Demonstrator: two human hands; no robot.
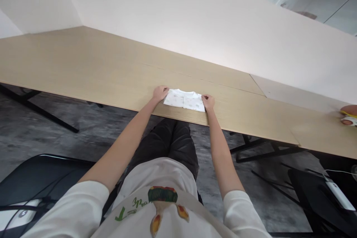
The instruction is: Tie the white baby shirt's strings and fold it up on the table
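Note:
A small white garment (184,100) with a faint print lies folded flat on the wooden table (111,70). Its curved neckline faces away from me, and a front placket runs down its middle. My left hand (161,92) pinches the garment's upper left corner. At the upper right corner, the fingers of my right hand (208,102) are closed on the fabric edge. Both hands rest at table height, one on each side of the garment.
A white partition (167,15) rises behind the table. Black chairs stand at the left (41,178) and right (315,197), the right one with a white device (338,193) on it. A brownish round object (349,113) sits at the table's far right.

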